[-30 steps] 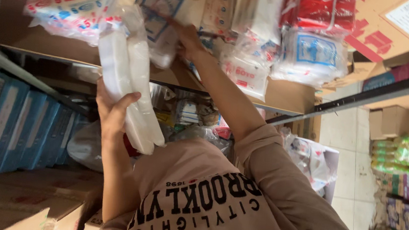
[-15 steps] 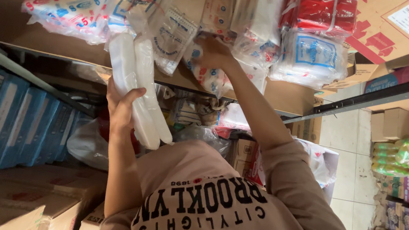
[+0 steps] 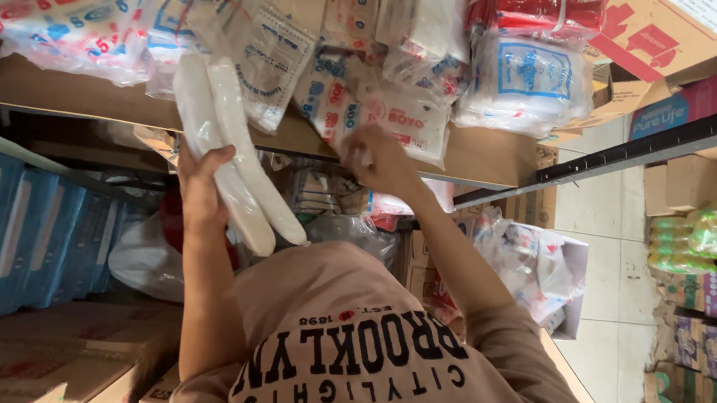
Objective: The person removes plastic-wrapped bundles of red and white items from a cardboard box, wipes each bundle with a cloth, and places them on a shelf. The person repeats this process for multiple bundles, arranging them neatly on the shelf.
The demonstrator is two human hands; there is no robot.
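**Inspector:** Your left hand [image 3: 202, 188] has its fingers clamped round the lower half of two long white sleeves [image 3: 235, 159]. They are raised in front of the shelf [image 3: 485, 157], with their upper ends against the hanging plastic packets [image 3: 272, 53].

**Operator:** How will they handle?

**Inspector:** Light and soft, in my judgement, with slippery film that can bend or slide in a loose hold. Grip near the middle, both sleeves together.

**Operator:** And my right hand?

**Inspector:** Your right hand [image 3: 376, 155] is at the shelf's front edge, with its fingers bent against a white printed packet [image 3: 401, 118]. I cannot tell whether they pinch it or only touch it.

**Operator:** The surroundings?

**Inspector:** The shelf is a brown board crammed with bagged goods (several overhang the edge and could be dragged off). Blue cartons [image 3: 13, 238] stand to your left, and there is a narrow tiled aisle [image 3: 623, 279] to your right with more stocked racks beyond
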